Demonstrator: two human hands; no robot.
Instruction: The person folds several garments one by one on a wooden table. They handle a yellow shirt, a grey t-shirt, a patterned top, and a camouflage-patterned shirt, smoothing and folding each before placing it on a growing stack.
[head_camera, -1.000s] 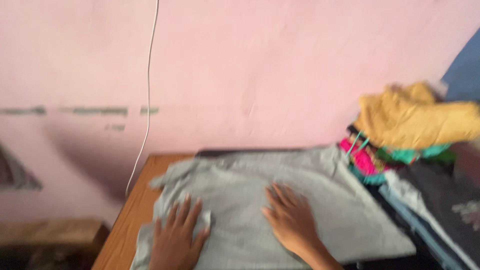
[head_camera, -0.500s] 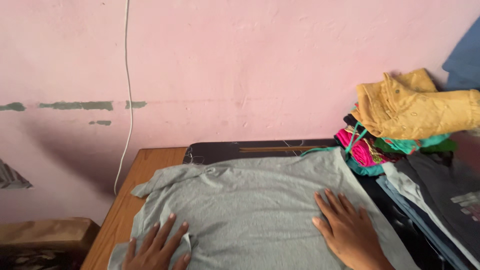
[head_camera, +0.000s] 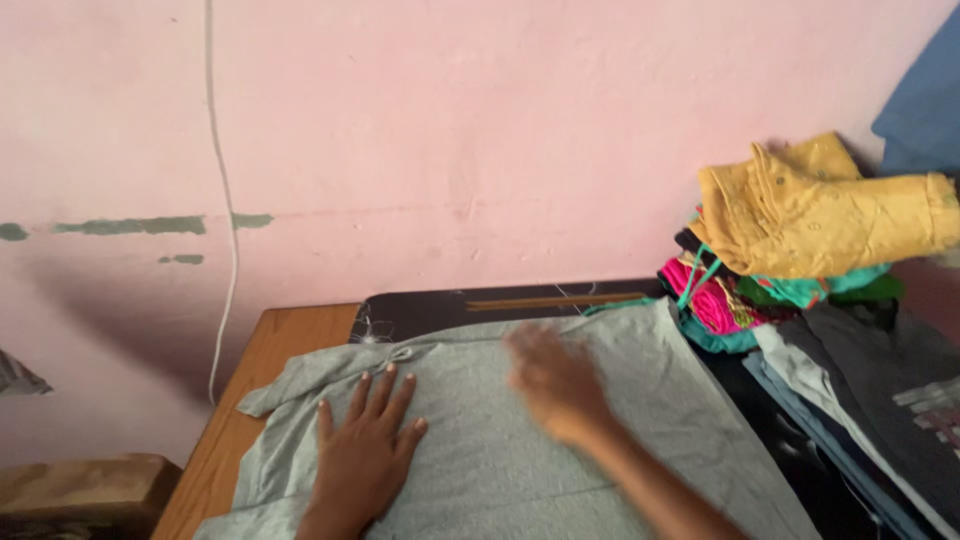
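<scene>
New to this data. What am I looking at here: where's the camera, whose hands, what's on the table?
There is one view, from a camera worn on a person's head, looking down at their own two bare hands; no machine is involved. The left hand lies flat, fingers spread, on a grey garment spread across a wooden table. The right hand is over the same garment, blurred, so whether it touches the cloth is unclear. Neither hand grips anything. To the right is a pile of clothes topped by a yellow garment, with pink and green pieces under it. Behind is a pink wall with a white cable hanging down.
</scene>
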